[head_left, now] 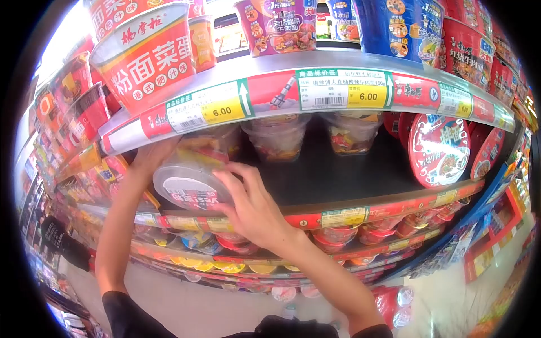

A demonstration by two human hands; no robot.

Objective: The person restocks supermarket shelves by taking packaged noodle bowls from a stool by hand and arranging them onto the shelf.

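Pinching the lidded tub point(190, 187) by its rim toward nine o'clock at the shelf point(332, 183) front, the right hand point(253, 207) is taking a likely light, slippery, dentable load where it seems firmest; the left hand point(154, 154) is resting near its ten o'clock, fingers too hidden to tell.

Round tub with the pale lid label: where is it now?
In the head view, the tub is left of centre, at the front of the dark shelf, between the left hand and the right hand, which touches its rim.
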